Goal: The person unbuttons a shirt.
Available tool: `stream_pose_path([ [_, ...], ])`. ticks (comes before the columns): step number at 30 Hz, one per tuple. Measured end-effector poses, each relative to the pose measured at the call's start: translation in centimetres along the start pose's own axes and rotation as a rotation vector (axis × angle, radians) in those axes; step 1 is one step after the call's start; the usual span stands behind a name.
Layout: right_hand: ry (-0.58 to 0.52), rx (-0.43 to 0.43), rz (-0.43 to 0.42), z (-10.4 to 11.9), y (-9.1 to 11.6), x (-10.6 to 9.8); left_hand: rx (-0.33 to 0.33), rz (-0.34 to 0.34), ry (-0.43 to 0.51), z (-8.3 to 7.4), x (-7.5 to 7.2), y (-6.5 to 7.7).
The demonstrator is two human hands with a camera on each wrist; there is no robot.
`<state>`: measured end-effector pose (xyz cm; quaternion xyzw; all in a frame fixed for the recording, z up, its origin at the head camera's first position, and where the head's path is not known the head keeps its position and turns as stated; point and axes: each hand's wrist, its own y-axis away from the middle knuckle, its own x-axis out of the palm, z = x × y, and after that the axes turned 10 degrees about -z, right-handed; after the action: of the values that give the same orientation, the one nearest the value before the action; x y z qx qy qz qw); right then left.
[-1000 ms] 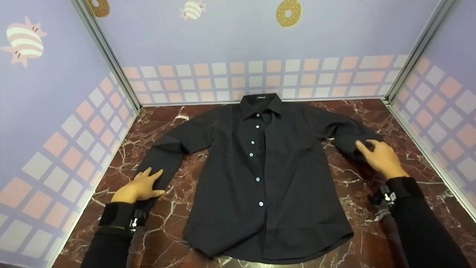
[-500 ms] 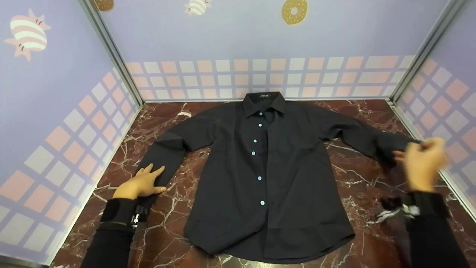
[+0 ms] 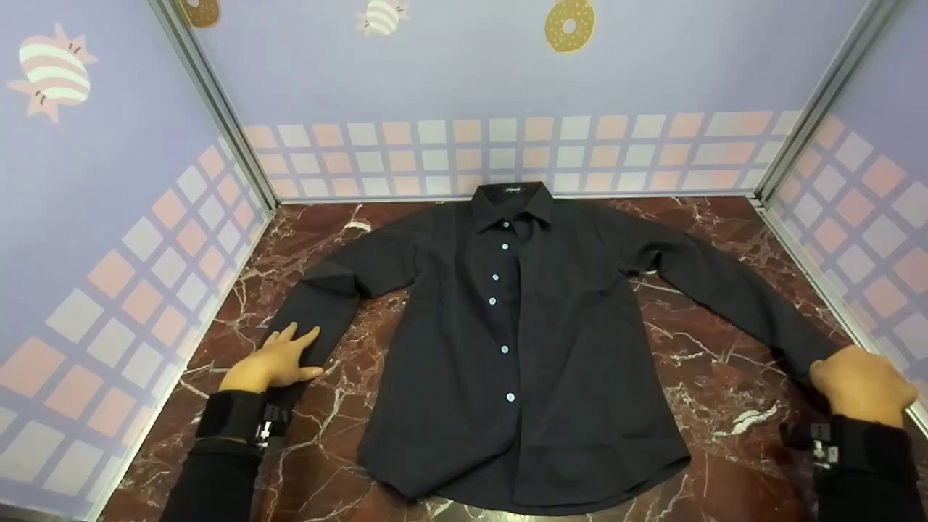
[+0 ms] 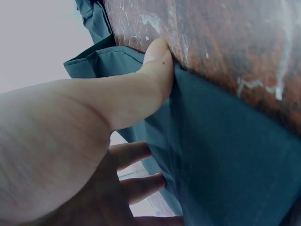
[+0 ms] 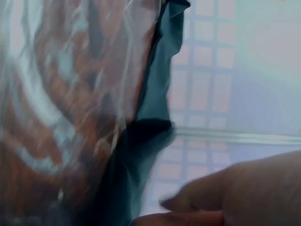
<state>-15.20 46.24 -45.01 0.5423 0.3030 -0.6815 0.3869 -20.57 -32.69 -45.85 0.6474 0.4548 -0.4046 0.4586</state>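
Note:
A black long-sleeved button-up shirt (image 3: 449,341) lies front up, with pale buttons down its front and its collar toward the back wall. On the left-hand sleeve (image 4: 225,146) rests my left hand (image 3: 272,362), fingers spread and straight, the thumb near the sleeve's inner edge. My right hand (image 3: 866,380) grips the end of the right-hand sleeve (image 3: 747,297), fingers curled, and that sleeve slants straight down to it from the shoulder. The cuff there is hidden beneath the hand. In the right wrist view, the right thumb (image 5: 197,193) shows beside the fabric, blurred.
The shirt lies on a dark red marbled tabletop (image 3: 725,406) with white veins. Patterned panels close it in: a back wall (image 3: 464,72), a left wall (image 3: 94,217) and a right wall (image 3: 881,196). The right hand is close to the right wall.
My right hand has moved right and toward the front, drawing the bunched right-hand sleeve out into a long straight line. The left hand has stayed in place on its sleeve.

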Motion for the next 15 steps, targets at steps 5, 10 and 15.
stream_pose_path([
  [5, -0.067, -0.302, -0.128, 0.5, -0.7, 1.0, 0.005, -0.015, 0.001, 0.0, 0.0, 0.3],
  [10, -0.109, -0.741, -0.120, 1.4, -1.5, 3.6, -0.006, -0.010, -0.002, -0.1, 0.0, 0.4],
  [15, 0.001, -0.817, -0.230, 2.4, -2.3, 4.9, -0.006, -0.004, -0.001, -0.2, -0.2, 0.3],
])
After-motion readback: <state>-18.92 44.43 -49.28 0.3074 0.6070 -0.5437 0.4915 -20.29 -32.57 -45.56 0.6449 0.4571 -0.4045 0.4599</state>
